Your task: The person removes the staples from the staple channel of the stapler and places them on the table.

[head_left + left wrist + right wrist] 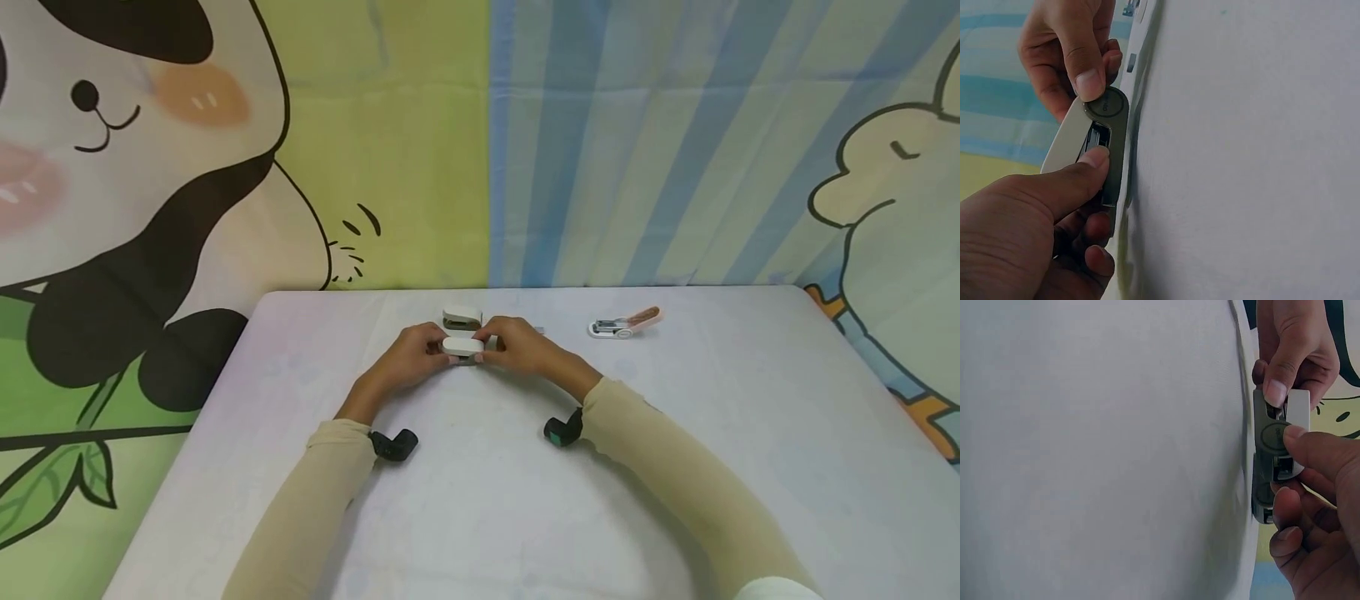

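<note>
A small stapler (pixel 462 345) with a white top and a grey-green base is held between both hands near the table's far edge. My left hand (pixel 414 358) grips its left end, the thumb (pixel 1094 157) at the gap between top and base. At the other end my right hand (pixel 519 347) pinches the stapler, its thumb (pixel 1295 432) on the round hinge disc (pixel 1274 437). Metal shows inside the partly raised stapler (pixel 1067 134) in the left wrist view. Just behind it stands a second white and grey-green stapler (pixel 461 317), partly covered by the held one in the right wrist view.
A pink and white stapler (pixel 622 324) lies on the table to the right of the hands. A small grey piece (pixel 539 330) lies just behind my right hand. The table (pixel 465 500) has a white cloth, and a printed curtain (pixel 405 167) hangs behind its far edge.
</note>
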A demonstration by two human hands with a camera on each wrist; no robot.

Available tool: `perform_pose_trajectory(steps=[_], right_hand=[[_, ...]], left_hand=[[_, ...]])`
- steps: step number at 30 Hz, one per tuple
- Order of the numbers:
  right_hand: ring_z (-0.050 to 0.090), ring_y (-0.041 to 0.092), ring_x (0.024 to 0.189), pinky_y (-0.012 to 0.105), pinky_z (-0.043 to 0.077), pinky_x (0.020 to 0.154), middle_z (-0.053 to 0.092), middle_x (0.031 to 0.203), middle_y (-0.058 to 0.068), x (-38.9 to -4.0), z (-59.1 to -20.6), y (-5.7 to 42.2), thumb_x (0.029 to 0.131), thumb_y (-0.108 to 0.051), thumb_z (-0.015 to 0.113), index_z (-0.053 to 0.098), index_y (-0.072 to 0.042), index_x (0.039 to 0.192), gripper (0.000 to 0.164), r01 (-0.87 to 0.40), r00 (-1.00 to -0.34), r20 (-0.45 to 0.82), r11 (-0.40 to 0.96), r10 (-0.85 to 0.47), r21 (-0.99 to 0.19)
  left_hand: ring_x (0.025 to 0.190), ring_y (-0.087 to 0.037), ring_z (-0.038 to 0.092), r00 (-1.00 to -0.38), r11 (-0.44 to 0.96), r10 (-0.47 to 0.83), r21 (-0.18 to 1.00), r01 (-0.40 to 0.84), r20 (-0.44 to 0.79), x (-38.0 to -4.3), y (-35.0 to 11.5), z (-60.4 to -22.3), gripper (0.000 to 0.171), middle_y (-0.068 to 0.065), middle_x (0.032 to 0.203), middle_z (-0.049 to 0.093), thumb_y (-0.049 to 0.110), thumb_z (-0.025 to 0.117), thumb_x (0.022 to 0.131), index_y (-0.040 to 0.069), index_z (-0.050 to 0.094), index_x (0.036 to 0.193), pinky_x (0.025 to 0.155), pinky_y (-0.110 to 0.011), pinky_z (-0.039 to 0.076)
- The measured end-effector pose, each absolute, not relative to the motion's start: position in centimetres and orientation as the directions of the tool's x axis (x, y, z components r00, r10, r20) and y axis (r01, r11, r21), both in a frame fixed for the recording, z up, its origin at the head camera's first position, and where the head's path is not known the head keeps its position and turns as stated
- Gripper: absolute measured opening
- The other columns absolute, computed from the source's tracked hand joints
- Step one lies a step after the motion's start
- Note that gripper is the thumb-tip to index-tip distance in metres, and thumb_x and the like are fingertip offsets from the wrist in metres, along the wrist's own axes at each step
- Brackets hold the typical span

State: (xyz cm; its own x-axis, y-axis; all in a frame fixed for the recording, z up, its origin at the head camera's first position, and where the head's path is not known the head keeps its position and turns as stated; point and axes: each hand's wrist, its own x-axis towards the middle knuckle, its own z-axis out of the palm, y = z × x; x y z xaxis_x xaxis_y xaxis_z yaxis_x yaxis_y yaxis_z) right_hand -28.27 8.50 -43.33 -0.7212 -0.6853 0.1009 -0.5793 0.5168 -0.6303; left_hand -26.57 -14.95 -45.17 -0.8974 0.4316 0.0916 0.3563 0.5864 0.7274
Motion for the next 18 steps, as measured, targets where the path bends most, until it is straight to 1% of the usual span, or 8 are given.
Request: perform_pose_trajectory(steps=[3,10,14,18], right_hand=[[0.051,0.012,0.064,0.026,0.043,0.058,0.064,0.101,0.003,-27.7,-43.0,9.2,0.09,-0.017,0.072,0.068,-0.004,0.114,0.027,-0.592,-0.711,0.119,0.499,-0.693,-0.633],[0.048,0.01,0.062,0.026,0.042,0.055,0.063,0.1,-0.002,-25.6,-41.8,11.4,0.09,-0.02,0.072,0.069,-0.009,0.113,0.026,-0.636,-0.664,0.171,0.43,-0.728,-0.641],[0.047,0.009,0.062,0.026,0.042,0.055,0.062,0.1,-0.005,-24.2,-41.3,12.4,0.09,-0.022,0.072,0.07,-0.012,0.113,0.025,-0.654,-0.644,0.172,0.42,-0.746,-0.629],[0.047,0.009,0.062,0.025,0.042,0.055,0.061,0.1,-0.007,-22.6,-40.9,13.5,0.09,-0.023,0.072,0.069,-0.014,0.113,0.025,-0.652,-0.636,0.163,0.412,-0.754,-0.637]], left_hand=[[0.076,-0.016,0.052,-0.885,0.577,0.453,0.722,0.382,0.106,-26.2,-14.6,-44.8,0.013,-0.005,0.087,0.058,0.006,0.075,0.085,0.0,0.071,0.096,0.065,-0.03,0.043],[0.073,-0.015,0.054,-0.824,0.505,0.526,0.701,0.503,0.211,-24.1,-13.6,-43.7,0.011,-0.003,0.087,0.06,0.005,0.076,0.082,0.002,0.07,0.092,0.061,-0.028,0.044],[0.074,-0.015,0.055,-0.793,0.476,0.553,0.684,0.552,0.255,-22.7,-12.8,-43.6,0.011,-0.002,0.089,0.061,0.004,0.077,0.081,0.003,0.07,0.089,0.061,-0.027,0.044],[0.076,-0.015,0.055,-0.779,0.463,0.567,0.678,0.57,0.268,-21.3,-11.9,-43.3,0.011,0.0,0.091,0.061,0.006,0.078,0.082,0.004,0.07,0.09,0.061,-0.026,0.044]])
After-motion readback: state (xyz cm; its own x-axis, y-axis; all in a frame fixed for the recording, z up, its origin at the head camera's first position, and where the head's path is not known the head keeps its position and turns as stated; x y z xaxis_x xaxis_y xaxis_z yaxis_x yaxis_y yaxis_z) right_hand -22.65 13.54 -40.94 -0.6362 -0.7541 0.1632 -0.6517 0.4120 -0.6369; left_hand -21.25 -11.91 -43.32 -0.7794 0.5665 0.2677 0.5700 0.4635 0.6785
